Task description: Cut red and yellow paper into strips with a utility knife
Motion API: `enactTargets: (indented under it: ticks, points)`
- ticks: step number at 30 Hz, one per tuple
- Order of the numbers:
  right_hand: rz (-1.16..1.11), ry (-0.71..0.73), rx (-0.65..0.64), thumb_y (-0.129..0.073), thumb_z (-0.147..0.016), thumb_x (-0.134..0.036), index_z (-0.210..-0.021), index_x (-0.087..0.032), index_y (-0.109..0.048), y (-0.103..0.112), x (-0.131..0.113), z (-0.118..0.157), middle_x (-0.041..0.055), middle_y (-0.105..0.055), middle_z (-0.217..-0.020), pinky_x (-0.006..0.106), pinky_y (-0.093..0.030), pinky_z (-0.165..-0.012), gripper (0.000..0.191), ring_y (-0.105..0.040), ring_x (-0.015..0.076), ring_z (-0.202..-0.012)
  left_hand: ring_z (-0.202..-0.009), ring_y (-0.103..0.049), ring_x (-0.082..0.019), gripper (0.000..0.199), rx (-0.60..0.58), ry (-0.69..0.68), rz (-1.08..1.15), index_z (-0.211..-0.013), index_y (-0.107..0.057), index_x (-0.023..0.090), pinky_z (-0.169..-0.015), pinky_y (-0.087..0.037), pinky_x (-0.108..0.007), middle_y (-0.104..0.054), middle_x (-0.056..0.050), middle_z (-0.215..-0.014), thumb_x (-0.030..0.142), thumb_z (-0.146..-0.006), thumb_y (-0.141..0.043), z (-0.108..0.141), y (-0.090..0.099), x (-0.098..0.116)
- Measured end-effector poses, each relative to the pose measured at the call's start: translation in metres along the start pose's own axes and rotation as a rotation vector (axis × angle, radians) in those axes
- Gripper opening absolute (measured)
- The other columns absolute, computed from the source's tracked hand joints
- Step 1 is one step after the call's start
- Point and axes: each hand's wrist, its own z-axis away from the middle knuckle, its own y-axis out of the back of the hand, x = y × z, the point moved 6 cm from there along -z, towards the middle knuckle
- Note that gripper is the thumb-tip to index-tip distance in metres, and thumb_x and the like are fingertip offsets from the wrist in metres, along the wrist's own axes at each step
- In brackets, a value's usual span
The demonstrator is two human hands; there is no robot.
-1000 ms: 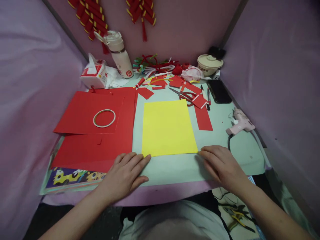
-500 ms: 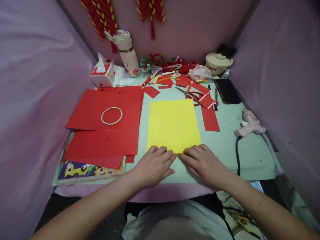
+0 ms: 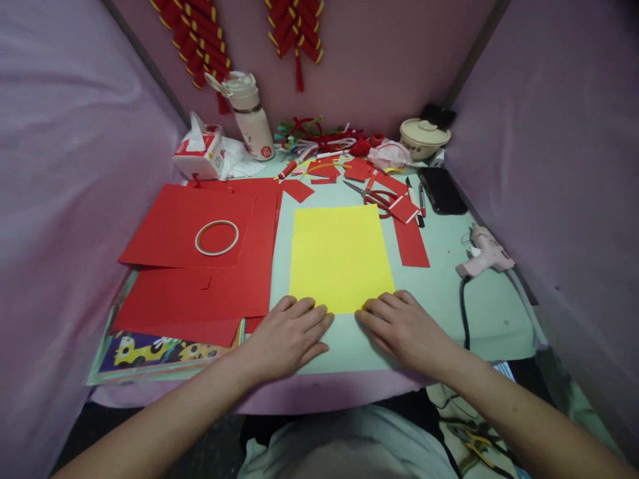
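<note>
A yellow sheet of paper (image 3: 340,256) lies flat in the middle of the pale green table. My left hand (image 3: 294,332) rests flat over its near left corner, fingers stretched out and thumb apart. On the near right corner lies my right hand (image 3: 397,329), its fingers laid flat along the edge. Neither hand is wrapped round anything. Between the two hands the sheet's near edge shows. Left of the yellow sheet are large red sheets (image 3: 164,293), with a roll of tape (image 3: 216,238) on top.
Red-handled scissors (image 3: 372,194) and red scraps (image 3: 298,191) lie behind the sheet. A black phone (image 3: 442,191) and a pink glue gun (image 3: 484,253) with its cord are at the right. A white bottle (image 3: 253,126), tissue box (image 3: 200,153) and lidded bowl (image 3: 424,138) stand at the back.
My hands have moved apart along the near edge of the yellow sheet, the left one further outward. The whole view has shifted slightly.
</note>
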Motion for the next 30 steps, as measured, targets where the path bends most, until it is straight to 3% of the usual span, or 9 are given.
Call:
enactTargets:
  ticks: [17,30]
  points:
    - [0.068,-0.078,0.063,-0.047,-0.099,-0.021,-0.117,-0.02,-0.062,0.004,0.023,0.043,0.0069,-0.068,-0.107,0.039,-0.032,-0.08,0.023,-0.055,0.0232,-0.095,-0.115,-0.051,-0.026,0.043,0.018,0.16,-0.028,-0.132,-0.06,0.018,-0.092,-0.034,-0.039,-0.066,-0.009,-0.123,0.044,-0.104,-0.039,0.057,0.002,-0.023]
    - [0.067,-0.136,0.099,-0.045,-0.101,-0.021,-0.121,-0.019,-0.061,0.002,0.028,0.061,0.0077,-0.068,-0.116,0.037,-0.035,-0.08,0.026,-0.056,0.0228,-0.098,-0.111,-0.054,-0.027,0.041,0.104,0.196,-0.045,-0.131,-0.061,0.017,-0.093,-0.037,-0.041,-0.066,-0.01,-0.124,0.042,-0.101,-0.047,0.068,0.002,-0.024]
